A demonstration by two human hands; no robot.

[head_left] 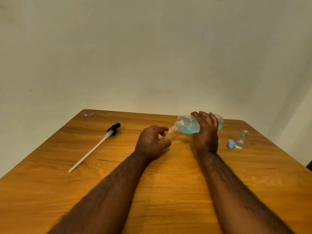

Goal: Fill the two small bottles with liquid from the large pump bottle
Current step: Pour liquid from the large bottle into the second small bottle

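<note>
Far to the left of the large clear bottle of blue liquid (189,126), the removed pump with its black head and long white tube (94,146) lies flat on the wooden counter (168,183). Just left of that bottle's open threaded mouth, the left grip (152,142) pinches a small clear plastic bottle (168,135) between thumb and fingers, tilted so that its neck meets the mouth. The right grip (206,132) is wrapped over the large bottle's body and holds it tipped on its side above the counter, the liquid pooled toward the neck. To the right of the large bottle sit a small blue cap (231,143) and, just beyond it, the second small clear bottle (242,139), upright, with some pale liquid in its lower part

The step in hand looks like pouring into the first small bottle; whether liquid is flowing cannot be told. The next move calls for a slow, slight further tilt with the two mouths kept aligned, since the wide mouth could easily overrun the narrow neck
</note>
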